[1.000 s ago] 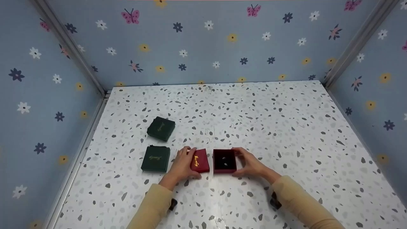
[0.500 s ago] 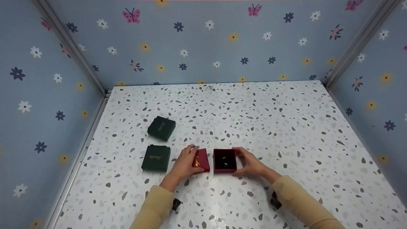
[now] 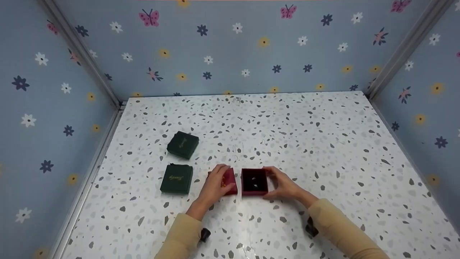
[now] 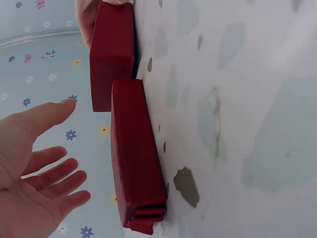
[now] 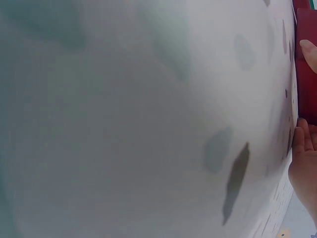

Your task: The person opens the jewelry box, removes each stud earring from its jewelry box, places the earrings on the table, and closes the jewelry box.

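Above a red jewelry box lid (image 3: 231,176) with gold lettering, my left hand (image 3: 214,185) has its fingers spread loosely. The left wrist view shows that hand (image 4: 34,173) beside the lid (image 4: 134,148), apart from it. Just right of the lid stands the red jewelry box (image 3: 254,194), its black inside facing up with small silvery pieces (image 3: 256,185) in it, perhaps earrings. My right hand (image 3: 285,185) holds this box from the right, thumb on the near side and fingers on the far side. In the right wrist view the thumb lies against its red wall (image 5: 308,84).
Two dark green jewelry boxes with gold lettering lie to the left: one box (image 3: 176,179) beside my left hand, the other box (image 3: 183,145) behind it, turned. The speckled white tabletop (image 3: 305,126) ends at flowered blue walls (image 3: 233,46) on three sides.
My left hand has moved rightward over the red lid and covers more of its lettering. The right hand and the jewelry box it holds stay in place.
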`<state>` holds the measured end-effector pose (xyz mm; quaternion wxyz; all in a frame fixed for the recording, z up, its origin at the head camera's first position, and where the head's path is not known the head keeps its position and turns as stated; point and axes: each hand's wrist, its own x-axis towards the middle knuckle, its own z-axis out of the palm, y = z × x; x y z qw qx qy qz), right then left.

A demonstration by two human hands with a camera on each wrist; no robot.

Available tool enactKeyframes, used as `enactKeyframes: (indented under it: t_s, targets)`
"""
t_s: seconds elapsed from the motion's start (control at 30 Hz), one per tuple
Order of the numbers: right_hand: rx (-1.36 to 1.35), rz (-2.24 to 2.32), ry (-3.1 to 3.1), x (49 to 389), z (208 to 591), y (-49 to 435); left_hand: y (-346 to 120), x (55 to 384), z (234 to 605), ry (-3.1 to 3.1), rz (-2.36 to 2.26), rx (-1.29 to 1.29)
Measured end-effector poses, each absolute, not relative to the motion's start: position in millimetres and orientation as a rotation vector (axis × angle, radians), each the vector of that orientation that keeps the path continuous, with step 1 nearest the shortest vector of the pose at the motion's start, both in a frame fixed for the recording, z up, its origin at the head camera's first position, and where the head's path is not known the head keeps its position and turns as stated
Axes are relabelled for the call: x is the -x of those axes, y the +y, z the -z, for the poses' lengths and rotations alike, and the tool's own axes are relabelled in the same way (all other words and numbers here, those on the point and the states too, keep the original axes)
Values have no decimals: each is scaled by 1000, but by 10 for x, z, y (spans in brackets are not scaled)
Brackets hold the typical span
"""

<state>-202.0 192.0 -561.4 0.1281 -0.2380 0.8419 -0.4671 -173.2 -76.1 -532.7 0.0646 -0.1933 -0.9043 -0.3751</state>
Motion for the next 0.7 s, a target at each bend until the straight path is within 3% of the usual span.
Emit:
enactKeyframes:
  t_s: [0.27,0.7]
  targets:
    - [745,1412,2416,1932,5366,1861,-645,1759,5399,-2600,1210,566]
    - [702,1357,2458,2066,5704,1958,-459,1794,5423,-2529,1350,556]
